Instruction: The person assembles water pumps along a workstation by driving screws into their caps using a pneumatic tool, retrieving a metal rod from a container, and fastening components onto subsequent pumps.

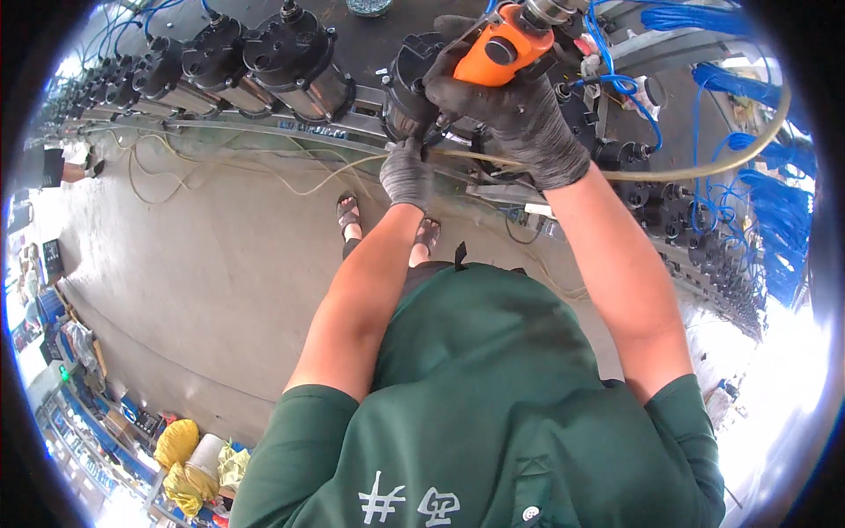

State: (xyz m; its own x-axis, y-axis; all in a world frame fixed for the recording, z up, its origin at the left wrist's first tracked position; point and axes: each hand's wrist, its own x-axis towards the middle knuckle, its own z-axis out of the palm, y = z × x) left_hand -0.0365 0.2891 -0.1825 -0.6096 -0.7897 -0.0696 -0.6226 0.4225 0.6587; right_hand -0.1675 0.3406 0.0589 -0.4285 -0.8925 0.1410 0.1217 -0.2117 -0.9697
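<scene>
My right hand point(519, 119), in a dark grey work glove, is wrapped round an orange power driver point(503, 51) with a metal head. A black pump point(412, 86) with a cylindrical body lies tilted on the bench edge just left of it. At the pump's near lower end my left hand point(407, 172), gloved alike, is closed with its fingertips on the rim. The driver's tip is out of the picture at the top, so what it touches is hidden. A yellowish air hose point(695, 172) passes below my right hand.
Several black pumps with metal bodies point(290, 66) line the bench on the left, and more point(669, 216) on the right. Blue cables point(779, 220) hang in bundles at the right. Thin hoses point(176, 163) trail over the floor. Yellow bags point(180, 444) stand at lower left.
</scene>
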